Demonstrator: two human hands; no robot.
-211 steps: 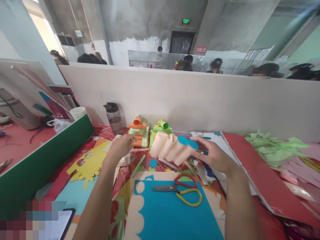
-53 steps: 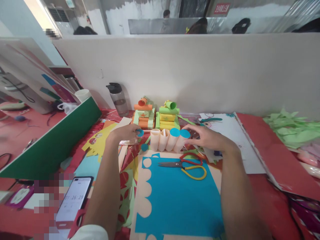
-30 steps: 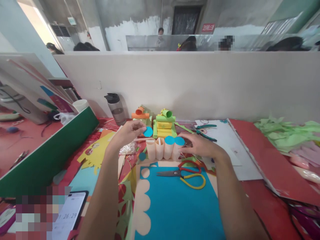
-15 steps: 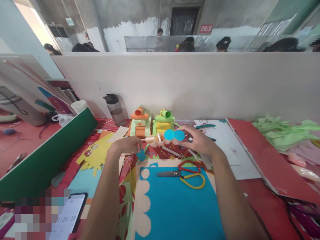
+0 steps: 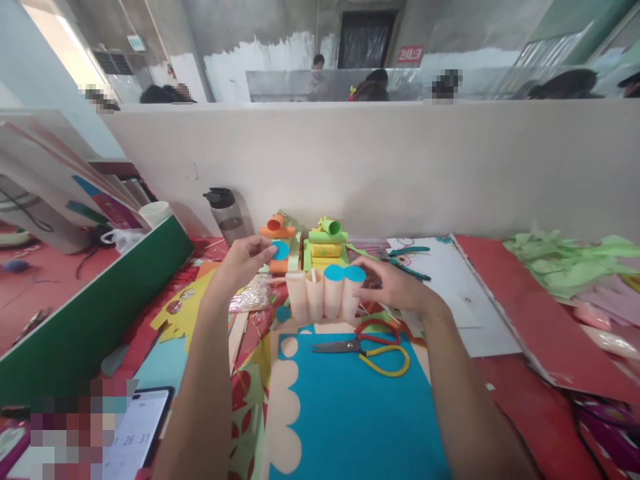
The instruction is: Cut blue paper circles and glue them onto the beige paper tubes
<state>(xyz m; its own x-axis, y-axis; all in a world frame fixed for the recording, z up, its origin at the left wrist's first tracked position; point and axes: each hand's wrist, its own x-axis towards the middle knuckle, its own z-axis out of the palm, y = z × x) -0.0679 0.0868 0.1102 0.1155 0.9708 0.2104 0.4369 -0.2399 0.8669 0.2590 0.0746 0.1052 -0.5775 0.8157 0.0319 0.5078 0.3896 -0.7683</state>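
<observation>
My left hand [image 5: 240, 267] pinches a blue paper circle [image 5: 281, 251] between thumb and fingers, raised to the left of a row of peach paper tubes [image 5: 333, 303]. The tubes are joined side by side and roughly upright. Blue circles [image 5: 355, 274] cover the two right tubes, while the two left ones have open tops. My right hand [image 5: 390, 283] grips the row's right end, thumb at the front. Below it, yellow-and-red-handled scissors [image 5: 355, 347] lie on a blue sheet [image 5: 360, 413] with round cut-outs along its left edge. Another blue circle [image 5: 283, 313] lies left of the tubes.
Behind stand an orange paper model [image 5: 277, 230], a green paper model [image 5: 329, 237] and a dark-lidded bottle [image 5: 227, 217]. Pliers [image 5: 410, 252] lie at right. A green divider [image 5: 100, 307] and a phone [image 5: 143, 420] are at left; a pale partition [image 5: 400, 167] closes the back.
My left hand has risen from the left end of the tubes and now shows a blue circle in its fingers. The tubes have tipped more upright, showing their sides.
</observation>
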